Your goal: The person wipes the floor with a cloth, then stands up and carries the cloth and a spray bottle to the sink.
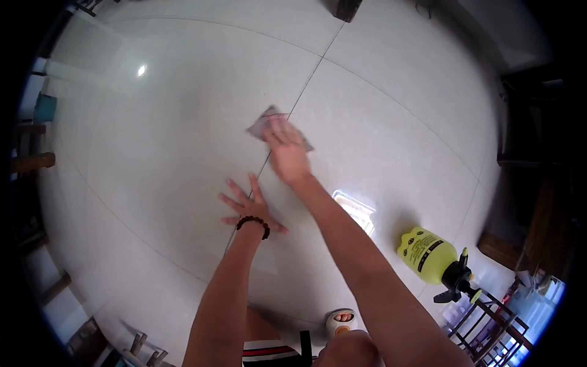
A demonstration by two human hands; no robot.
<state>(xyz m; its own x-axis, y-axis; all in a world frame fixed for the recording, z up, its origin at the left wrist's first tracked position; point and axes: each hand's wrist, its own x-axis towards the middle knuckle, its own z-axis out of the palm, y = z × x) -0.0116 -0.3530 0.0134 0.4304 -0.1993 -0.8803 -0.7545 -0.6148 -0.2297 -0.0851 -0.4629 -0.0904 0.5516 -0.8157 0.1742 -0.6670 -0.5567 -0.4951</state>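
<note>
A greyish-brown cloth (264, 123) lies on the pale tiled floor (183, 134), a little above the middle of the view. My right hand (287, 150) presses flat on it, fingers pointing away from me and slightly blurred; the cloth sticks out on both sides of the fingers. Lower and to the left, my left hand (249, 207) rests on the tiles with its fingers spread, holding nothing. A dark beaded bracelet (253, 220) circles that wrist. Thin dark tile joints run beneath both hands.
At the right a yellow-green spray bottle (428, 255) with a black pump head stands on the floor. My foot in a white slipper (341, 320) shows at the bottom. Dark wooden furniture (501, 249) lines the right edge; a teal container (45, 108) is at the far left.
</note>
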